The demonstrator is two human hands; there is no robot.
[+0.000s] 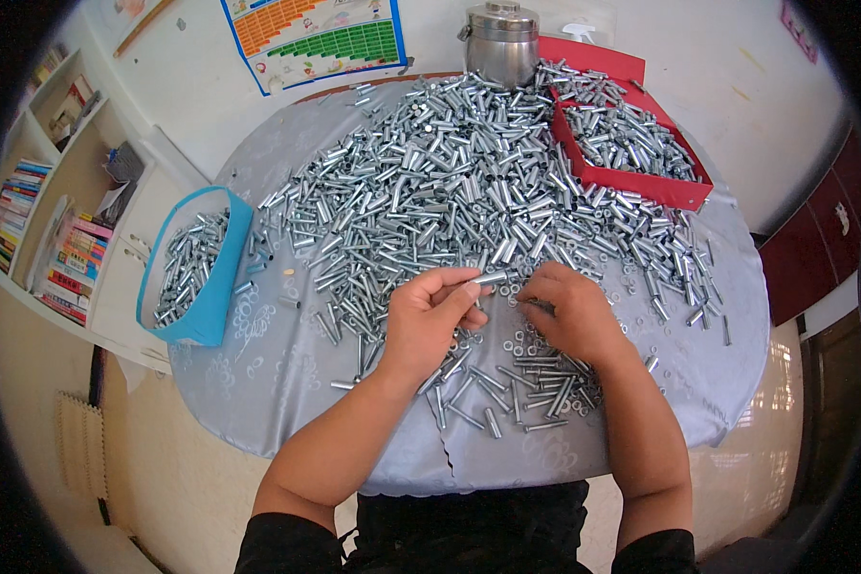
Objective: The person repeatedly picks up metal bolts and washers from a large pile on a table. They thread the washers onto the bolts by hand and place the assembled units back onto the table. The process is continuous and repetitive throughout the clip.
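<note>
Between the thumb and fingers of my left hand (pixel 429 314) is a shiny metal sleeve (pixel 494 277), its free end turned toward my right hand. My right hand (pixel 579 311) is closed just right of the sleeve, with curled fingers; whatever it may hold is too small or hidden to make out. Beyond both hands spreads a large heap of metal sleeves and bolts (pixel 430 201). Small nuts or washers (pixel 524 342) are scattered between my wrists. Closer to me, loose bolts (pixel 545 387) lie in a low pile, with a single sleeve (pixel 493 423) beside them.
A grey cloth (pixel 287 411) covers the round table. On its left stands a blue bin (pixel 238 249) of metal parts. At the back right is a red box (pixel 631 187) filled with similar pieces, near a steel pot (pixel 502 48). Bookshelves (pixel 96 191) line the left wall.
</note>
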